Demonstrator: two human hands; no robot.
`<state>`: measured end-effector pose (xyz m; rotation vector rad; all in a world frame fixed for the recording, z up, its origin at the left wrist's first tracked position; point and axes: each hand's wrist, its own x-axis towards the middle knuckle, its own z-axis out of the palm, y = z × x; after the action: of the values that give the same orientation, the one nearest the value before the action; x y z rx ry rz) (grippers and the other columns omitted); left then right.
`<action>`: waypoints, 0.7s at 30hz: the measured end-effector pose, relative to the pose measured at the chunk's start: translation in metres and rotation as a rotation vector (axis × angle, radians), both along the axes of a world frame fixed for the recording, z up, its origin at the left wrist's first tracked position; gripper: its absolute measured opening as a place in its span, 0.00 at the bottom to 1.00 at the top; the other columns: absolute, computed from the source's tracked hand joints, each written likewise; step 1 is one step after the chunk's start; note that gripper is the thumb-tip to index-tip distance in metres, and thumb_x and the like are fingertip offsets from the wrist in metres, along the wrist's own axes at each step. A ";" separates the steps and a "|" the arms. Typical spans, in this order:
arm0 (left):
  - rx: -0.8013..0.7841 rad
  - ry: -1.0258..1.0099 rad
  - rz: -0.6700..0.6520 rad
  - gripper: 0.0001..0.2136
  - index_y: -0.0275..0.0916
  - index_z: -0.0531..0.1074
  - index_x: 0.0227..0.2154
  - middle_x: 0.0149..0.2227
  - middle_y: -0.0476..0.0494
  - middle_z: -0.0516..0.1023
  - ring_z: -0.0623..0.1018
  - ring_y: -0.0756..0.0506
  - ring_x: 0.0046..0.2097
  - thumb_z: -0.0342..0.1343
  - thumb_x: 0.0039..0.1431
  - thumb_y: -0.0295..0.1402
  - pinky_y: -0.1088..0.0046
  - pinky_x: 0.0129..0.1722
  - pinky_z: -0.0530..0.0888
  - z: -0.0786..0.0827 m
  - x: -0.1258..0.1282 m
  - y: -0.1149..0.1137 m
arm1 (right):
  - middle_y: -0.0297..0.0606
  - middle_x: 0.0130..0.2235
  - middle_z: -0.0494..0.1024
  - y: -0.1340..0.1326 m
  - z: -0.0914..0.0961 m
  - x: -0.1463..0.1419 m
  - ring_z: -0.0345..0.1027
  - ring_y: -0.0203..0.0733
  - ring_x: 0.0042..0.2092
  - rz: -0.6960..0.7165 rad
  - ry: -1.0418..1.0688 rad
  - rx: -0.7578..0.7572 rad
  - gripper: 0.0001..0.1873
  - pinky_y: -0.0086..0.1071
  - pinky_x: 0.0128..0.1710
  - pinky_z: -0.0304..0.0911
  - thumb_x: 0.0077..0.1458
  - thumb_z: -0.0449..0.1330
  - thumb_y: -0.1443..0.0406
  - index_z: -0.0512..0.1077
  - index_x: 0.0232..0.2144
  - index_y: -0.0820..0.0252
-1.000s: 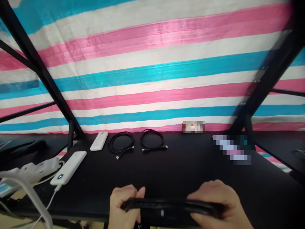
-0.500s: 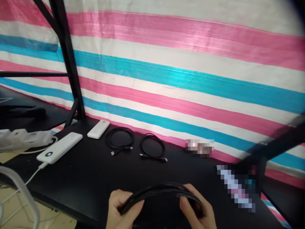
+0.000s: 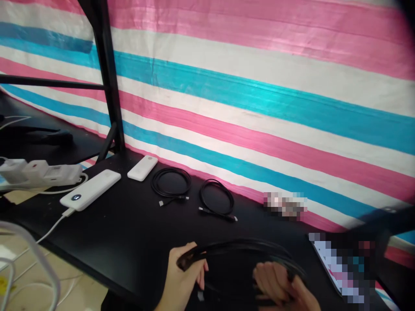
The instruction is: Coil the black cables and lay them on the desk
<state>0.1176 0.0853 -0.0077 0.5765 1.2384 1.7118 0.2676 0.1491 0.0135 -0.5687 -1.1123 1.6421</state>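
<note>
A bundled black cable [image 3: 246, 249] arches between both hands over the near edge of a black table [image 3: 129, 242]. My left hand [image 3: 184, 280] is closed on the loop's left end. My right hand [image 3: 279, 287] has its fingers wrapped round the right end. Farther back on the table lie two coiled black cables [image 3: 171, 182] [image 3: 216, 199], a small white power bank [image 3: 142, 167] and a larger white power bank [image 3: 90, 195] with a lit display and a white lead plugged in.
A white power strip [image 3: 39, 172] sits on the left beyond the table. A black frame post [image 3: 108, 77] rises at the table's back left corner. A pink, white and blue striped sheet [image 3: 259, 108] hangs behind. Blurred-out items lie at the right.
The view has swung left and down. The cable went from a flat bar between my hands to a raised arch, and my hands have come closer together and shifted right.
</note>
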 end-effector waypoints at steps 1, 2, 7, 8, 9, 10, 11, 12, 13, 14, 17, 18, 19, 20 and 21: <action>-0.003 -0.046 0.044 0.21 0.38 0.59 0.09 0.09 0.51 0.62 0.63 0.53 0.13 0.60 0.42 0.46 0.76 0.17 0.61 0.002 0.002 0.000 | 0.25 0.15 0.36 -0.002 0.000 -0.007 0.33 0.32 0.18 0.011 0.034 -0.037 0.29 0.30 0.16 0.45 0.50 0.54 0.51 0.40 0.15 0.58; -0.012 -0.093 0.079 0.23 0.39 0.57 0.09 0.09 0.51 0.61 0.64 0.53 0.13 0.59 0.43 0.48 0.76 0.16 0.61 0.003 0.003 0.000 | 0.24 0.16 0.35 -0.006 0.000 -0.014 0.31 0.32 0.18 0.022 0.065 -0.073 0.30 0.29 0.16 0.45 0.50 0.54 0.51 0.40 0.15 0.58; -0.073 -0.217 -0.013 0.28 0.42 0.48 0.08 0.06 0.55 0.51 0.57 0.54 0.09 0.55 0.44 0.55 0.77 0.09 0.55 0.010 -0.002 0.001 | 0.22 0.13 0.35 -0.024 -0.014 -0.051 0.28 0.28 0.15 0.077 0.106 -0.160 0.30 0.27 0.14 0.39 0.51 0.55 0.54 0.39 0.14 0.59; -0.082 -0.260 -0.045 0.29 0.42 0.47 0.08 0.06 0.56 0.49 0.54 0.55 0.08 0.56 0.43 0.55 0.77 0.08 0.53 0.013 -0.005 0.001 | 0.22 0.13 0.37 -0.025 -0.016 -0.055 0.29 0.27 0.14 0.102 0.087 -0.170 0.30 0.27 0.14 0.39 0.51 0.56 0.55 0.39 0.14 0.59; -0.086 -0.309 -0.069 0.29 0.42 0.46 0.08 0.06 0.57 0.48 0.52 0.56 0.07 0.57 0.41 0.55 0.78 0.08 0.51 0.015 -0.008 0.001 | 0.21 0.13 0.38 -0.026 -0.018 -0.056 0.29 0.26 0.14 0.130 0.060 -0.178 0.30 0.26 0.15 0.40 0.51 0.56 0.55 0.40 0.14 0.58; -0.083 -0.356 -0.083 0.29 0.42 0.45 0.08 0.06 0.58 0.47 0.51 0.57 0.07 0.58 0.40 0.54 0.78 0.07 0.49 0.017 -0.011 0.001 | 0.21 0.13 0.40 -0.024 -0.019 -0.057 0.30 0.25 0.14 0.149 0.033 -0.177 0.29 0.26 0.15 0.40 0.51 0.57 0.55 0.42 0.14 0.58; -0.073 -0.391 -0.089 0.30 0.42 0.45 0.09 0.06 0.58 0.46 0.50 0.58 0.07 0.60 0.39 0.53 0.79 0.07 0.48 0.018 -0.014 0.001 | 0.21 0.13 0.42 -0.021 -0.019 -0.055 0.31 0.25 0.14 0.147 0.008 -0.175 0.28 0.25 0.15 0.40 0.51 0.57 0.55 0.43 0.14 0.58; -0.060 -0.411 -0.101 0.30 0.41 0.45 0.09 0.06 0.59 0.46 0.50 0.58 0.07 0.61 0.39 0.52 0.79 0.08 0.46 0.019 -0.017 0.000 | 0.21 0.14 0.44 -0.017 -0.018 -0.052 0.32 0.25 0.14 0.124 -0.014 -0.178 0.27 0.25 0.15 0.41 0.51 0.58 0.56 0.45 0.15 0.58; -0.048 -0.419 -0.127 0.30 0.41 0.46 0.09 0.06 0.59 0.47 0.49 0.59 0.07 0.61 0.39 0.51 0.80 0.08 0.45 0.019 -0.020 -0.001 | 0.21 0.14 0.45 -0.012 -0.017 -0.047 0.33 0.25 0.15 0.088 -0.036 -0.181 0.26 0.24 0.15 0.40 0.51 0.58 0.56 0.47 0.15 0.58; -0.042 -0.421 -0.163 0.29 0.40 0.47 0.09 0.06 0.59 0.47 0.49 0.59 0.07 0.62 0.39 0.50 0.80 0.08 0.44 0.018 -0.023 -0.003 | 0.20 0.14 0.46 -0.007 -0.016 -0.042 0.34 0.25 0.15 0.024 -0.051 -0.195 0.25 0.24 0.15 0.40 0.50 0.60 0.57 0.49 0.16 0.58; -0.065 -0.433 -0.287 0.26 0.39 0.52 0.10 0.07 0.59 0.50 0.48 0.60 0.08 0.63 0.41 0.48 0.81 0.09 0.43 0.015 -0.030 -0.008 | 0.19 0.13 0.50 0.005 -0.012 -0.027 0.37 0.24 0.13 -0.115 -0.171 -0.174 0.15 0.22 0.13 0.37 0.47 0.62 0.57 0.61 0.23 0.58; -0.071 -0.444 -0.327 0.26 0.39 0.53 0.10 0.07 0.58 0.51 0.48 0.60 0.08 0.63 0.40 0.49 0.81 0.09 0.43 0.013 -0.031 -0.009 | 0.19 0.13 0.52 0.007 -0.010 -0.023 0.39 0.24 0.13 -0.125 -0.244 -0.139 0.13 0.22 0.13 0.37 0.48 0.62 0.57 0.65 0.29 0.58; -0.076 -0.450 -0.362 0.26 0.39 0.54 0.11 0.08 0.58 0.52 0.48 0.61 0.09 0.62 0.39 0.51 0.81 0.09 0.43 0.012 -0.032 -0.011 | 0.19 0.14 0.55 0.007 -0.008 -0.019 0.41 0.24 0.13 -0.128 -0.324 -0.091 0.15 0.21 0.13 0.38 0.49 0.62 0.57 0.66 0.36 0.58; -0.077 -0.450 -0.395 0.27 0.39 0.53 0.10 0.08 0.57 0.52 0.48 0.61 0.09 0.61 0.38 0.53 0.81 0.09 0.43 0.011 -0.033 -0.012 | 0.20 0.15 0.57 0.006 -0.006 -0.017 0.44 0.25 0.13 -0.135 -0.402 -0.036 0.18 0.21 0.13 0.40 0.49 0.61 0.58 0.65 0.42 0.58; -0.078 -0.440 -0.421 0.27 0.39 0.53 0.10 0.08 0.57 0.52 0.48 0.61 0.09 0.60 0.38 0.55 0.81 0.09 0.42 0.010 -0.035 -0.013 | 0.21 0.17 0.60 0.005 -0.003 -0.016 0.47 0.25 0.13 -0.151 -0.473 0.022 0.22 0.21 0.13 0.42 0.50 0.61 0.58 0.64 0.46 0.58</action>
<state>0.0829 0.0727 0.0026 0.3552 0.7983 1.3346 0.2519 0.1540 0.0109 -1.0374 -1.3850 1.3975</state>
